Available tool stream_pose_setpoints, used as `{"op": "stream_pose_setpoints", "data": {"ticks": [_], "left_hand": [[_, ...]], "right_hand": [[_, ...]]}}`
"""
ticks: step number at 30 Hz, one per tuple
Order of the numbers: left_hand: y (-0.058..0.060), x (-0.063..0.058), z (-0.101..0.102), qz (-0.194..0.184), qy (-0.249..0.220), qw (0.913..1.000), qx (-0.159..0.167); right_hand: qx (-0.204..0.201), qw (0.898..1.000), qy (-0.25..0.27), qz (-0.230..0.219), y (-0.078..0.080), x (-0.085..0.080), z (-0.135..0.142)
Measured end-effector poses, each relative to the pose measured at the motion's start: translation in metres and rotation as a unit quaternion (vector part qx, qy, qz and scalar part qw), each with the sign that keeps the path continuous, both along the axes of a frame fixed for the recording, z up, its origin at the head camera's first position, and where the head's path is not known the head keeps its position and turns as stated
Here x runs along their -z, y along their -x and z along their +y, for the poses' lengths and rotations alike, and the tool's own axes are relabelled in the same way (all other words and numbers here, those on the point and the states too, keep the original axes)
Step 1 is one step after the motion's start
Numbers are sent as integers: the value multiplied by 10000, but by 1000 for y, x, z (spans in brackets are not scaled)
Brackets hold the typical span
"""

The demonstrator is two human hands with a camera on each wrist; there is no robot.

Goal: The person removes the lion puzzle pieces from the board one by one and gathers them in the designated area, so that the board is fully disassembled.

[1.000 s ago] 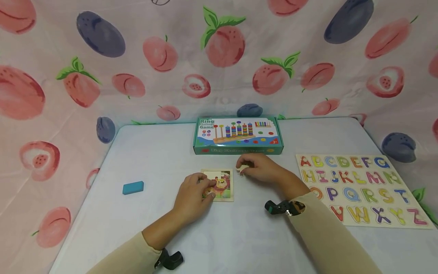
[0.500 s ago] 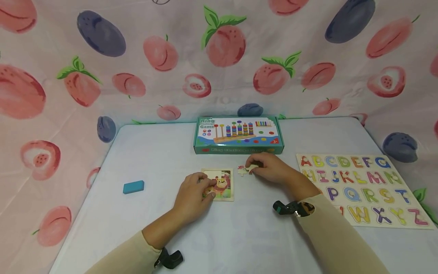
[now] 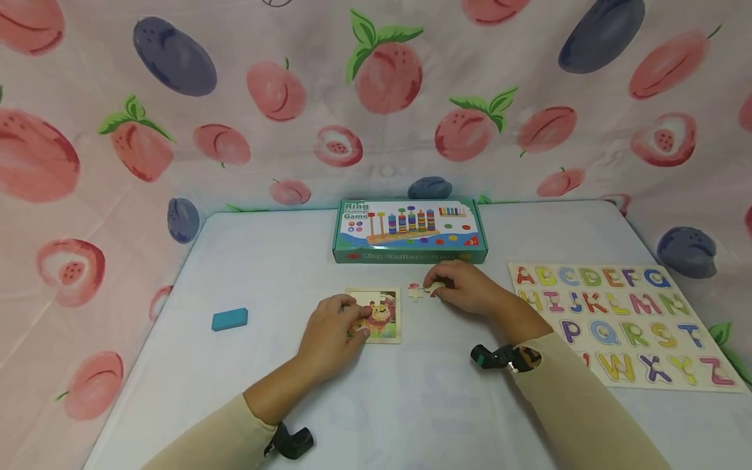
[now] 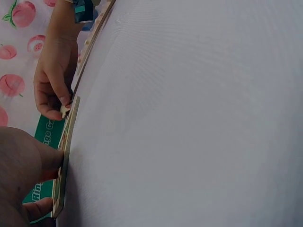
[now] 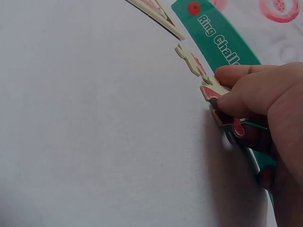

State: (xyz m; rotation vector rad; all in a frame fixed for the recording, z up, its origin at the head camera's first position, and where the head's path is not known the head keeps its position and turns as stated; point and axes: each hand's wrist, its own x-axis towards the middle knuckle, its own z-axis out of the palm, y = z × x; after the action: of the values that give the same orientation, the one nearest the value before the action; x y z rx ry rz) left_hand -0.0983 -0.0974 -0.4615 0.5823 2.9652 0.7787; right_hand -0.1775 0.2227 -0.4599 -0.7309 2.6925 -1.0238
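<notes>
A small square wooden jigsaw puzzle [image 3: 384, 320] with a cartoon animal lies mid-table in its frame. My left hand [image 3: 331, 336] rests across its left side, fingers on the picture, hiding that part. Right of the puzzle, my right hand [image 3: 464, 287] pinches a pale jigsaw piece [image 5: 218, 87] between thumb and finger, low over the table. Another loose piece [image 3: 415, 292] lies flat just left of these fingertips. In the right wrist view, a further red and dark piece [image 5: 227, 120] shows beneath the fingers, partly hidden.
Behind the hands stands a green Ring Challenge Game box [image 3: 410, 232]. An alphabet board [image 3: 623, 326] with colored letters lies on the right, partly under the right forearm. A blue block [image 3: 230, 320] sits at the left of the white table [image 3: 411, 411].
My right hand has shifted slightly right, away from the puzzle, uncovering a loose piece on the table. My left hand stays in place on the puzzle.
</notes>
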Motion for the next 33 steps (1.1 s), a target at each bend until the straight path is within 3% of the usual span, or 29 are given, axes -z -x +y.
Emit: {"op": "stream_pose_setpoints", "data": {"ticks": [11, 20, 33], "left_hand": [[0, -4, 0, 174, 300, 9993, 131], [-2, -4, -1, 518, 377, 9977, 206], [-3, 0, -3, 795, 47, 9967, 184]], "right_hand": [[-172, 9984, 40, 537, -2, 4, 3], [154, 9995, 244, 126, -3, 2, 4], [426, 9980, 465, 102, -6, -2, -1]]}}
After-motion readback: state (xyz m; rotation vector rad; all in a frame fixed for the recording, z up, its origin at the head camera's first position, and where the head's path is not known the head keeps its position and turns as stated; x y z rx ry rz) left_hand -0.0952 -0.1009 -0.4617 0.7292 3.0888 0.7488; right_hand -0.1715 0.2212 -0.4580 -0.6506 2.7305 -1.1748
